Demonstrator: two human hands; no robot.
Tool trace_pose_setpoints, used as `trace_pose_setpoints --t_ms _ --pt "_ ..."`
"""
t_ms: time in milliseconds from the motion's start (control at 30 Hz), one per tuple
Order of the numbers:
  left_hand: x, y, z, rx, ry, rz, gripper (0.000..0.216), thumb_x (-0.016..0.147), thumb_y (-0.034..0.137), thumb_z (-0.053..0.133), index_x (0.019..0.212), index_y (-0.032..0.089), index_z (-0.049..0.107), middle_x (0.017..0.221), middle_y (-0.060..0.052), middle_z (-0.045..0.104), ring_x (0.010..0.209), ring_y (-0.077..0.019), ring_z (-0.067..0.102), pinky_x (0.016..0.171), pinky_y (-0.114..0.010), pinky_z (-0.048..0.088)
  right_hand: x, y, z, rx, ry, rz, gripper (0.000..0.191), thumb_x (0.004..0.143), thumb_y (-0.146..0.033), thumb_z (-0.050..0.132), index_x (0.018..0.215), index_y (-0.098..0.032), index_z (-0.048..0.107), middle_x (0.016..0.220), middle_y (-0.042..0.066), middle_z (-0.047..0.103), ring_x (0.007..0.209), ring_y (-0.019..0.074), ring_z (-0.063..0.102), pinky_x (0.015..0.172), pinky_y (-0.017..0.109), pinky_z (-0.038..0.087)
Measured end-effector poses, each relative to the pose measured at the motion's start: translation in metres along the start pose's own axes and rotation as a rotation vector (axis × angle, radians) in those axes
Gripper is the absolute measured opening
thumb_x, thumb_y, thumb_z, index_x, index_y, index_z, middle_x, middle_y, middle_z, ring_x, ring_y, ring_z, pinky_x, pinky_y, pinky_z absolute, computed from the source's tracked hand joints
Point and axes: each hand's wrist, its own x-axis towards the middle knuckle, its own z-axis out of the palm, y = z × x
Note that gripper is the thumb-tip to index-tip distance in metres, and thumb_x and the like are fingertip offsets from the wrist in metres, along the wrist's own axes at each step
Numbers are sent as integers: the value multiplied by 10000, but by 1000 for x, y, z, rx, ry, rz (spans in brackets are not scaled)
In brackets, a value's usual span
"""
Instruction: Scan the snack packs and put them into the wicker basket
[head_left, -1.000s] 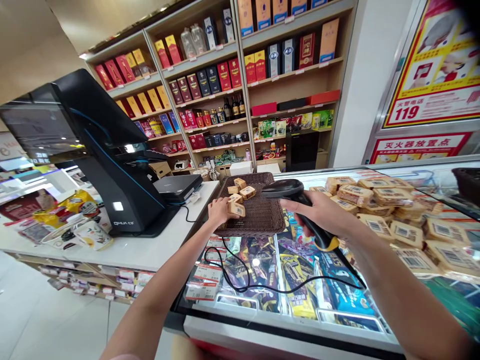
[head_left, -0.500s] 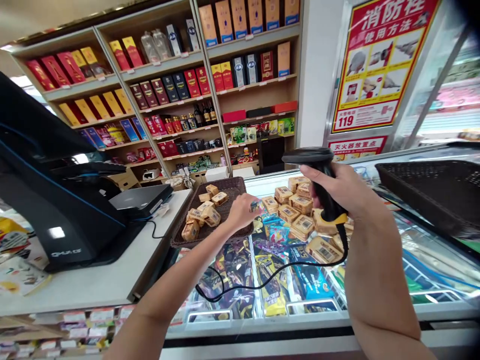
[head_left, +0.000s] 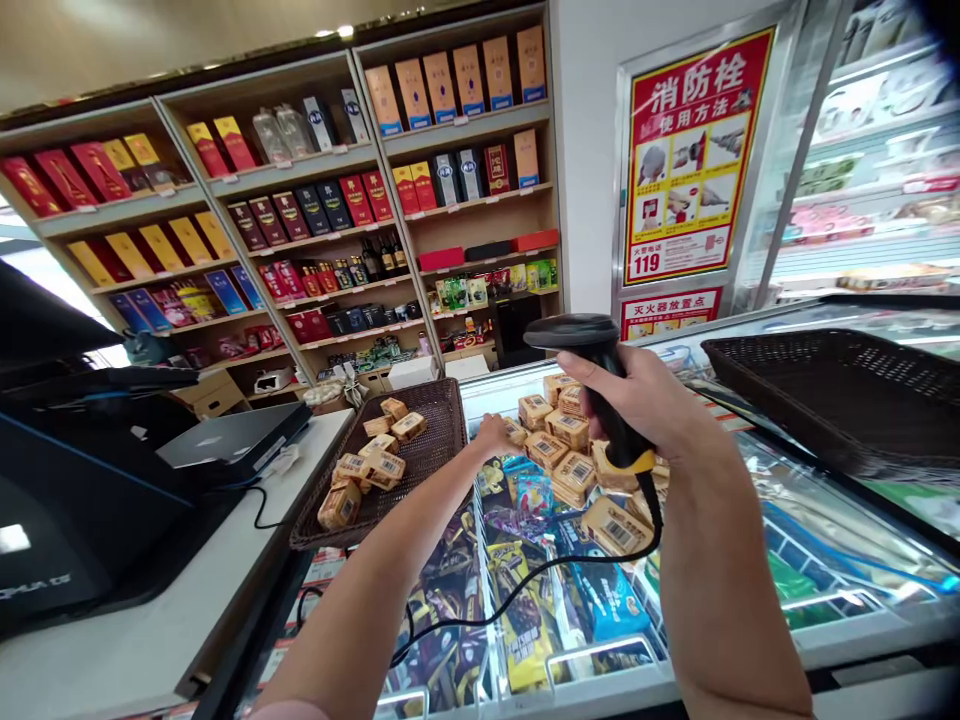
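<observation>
My right hand is wrapped round the handle of a black barcode scanner with a yellow band, held upright above the freezer lid; its black cord loops down over the glass. My left hand reaches across to a small tan packet at the near edge of a pile of barcoded packets on the freezer glass, fingers closing on it. To its left a dark wicker tray holds several of the same packets.
A black checkout terminal stands on the white counter at left. A second dark wicker tray lies on the glass-topped ice cream freezer at right. Shelves of boxed bottles fill the back wall.
My left hand left the tray, where it put a packet down, and moved right to the pile of packets. My right hand raised the scanner upright. The view swung right.
</observation>
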Motion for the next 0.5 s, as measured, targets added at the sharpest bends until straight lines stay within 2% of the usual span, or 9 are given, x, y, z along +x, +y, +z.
trace_pose_setpoints --t_ms 100,233,367,500 --pt "-10 -3 -13 -80 50 14 922 461 286 921 1287 140 538 1449 -252 476 1248 -457 567 939 -470 524 2 2 0 -7 -20 16 531 773 -707 695 872 -204 560 597 -5 607 425 140 598 377 241 500" --pt "-41 -18 -50 -219 116 105 925 546 266 886 1368 164 474 1450 -203 469 1264 -375 560 1003 -456 510 0 2 6 -57 -90 17 518 787 -697 687 847 -199 560 612 -1 616 434 134 601 385 235 492" --pt "-94 -46 -84 -359 135 154 930 608 238 856 1422 193 408 1403 -156 542 1219 -288 605 995 -415 528 -5 -2 27 -121 -239 -1 512 812 -701 655 792 -198 558 611 12 631 434 129 592 390 231 463" --pt "-158 -79 -102 -506 147 166 917 613 176 826 1423 243 402 1412 -126 557 1205 -264 626 1008 -408 526 -12 -4 63 -228 -466 -53 498 822 -692 649 783 -201 572 575 6 631 434 139 599 422 240 452"
